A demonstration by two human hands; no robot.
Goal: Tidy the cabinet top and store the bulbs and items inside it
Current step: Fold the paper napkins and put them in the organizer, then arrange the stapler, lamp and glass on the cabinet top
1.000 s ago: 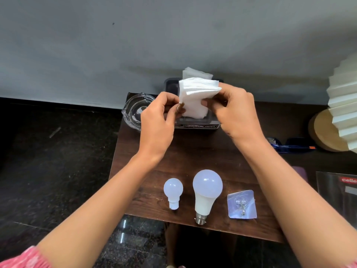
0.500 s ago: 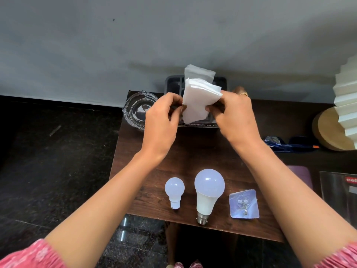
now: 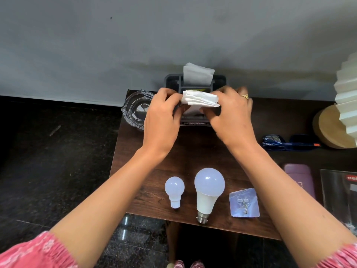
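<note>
Head view, folded tissues (image 3: 200, 100) pinched between left hand (image 3: 162, 120) and right hand (image 3: 229, 117) fingers, above organizer (image 3: 172, 82)

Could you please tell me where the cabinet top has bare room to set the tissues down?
Bare wood lies between the organiser behind and the two bulbs in front, beneath both wrists. The front edge is crowded by bulbs and the hook pad; the glass bowl fills the back left corner.
</note>
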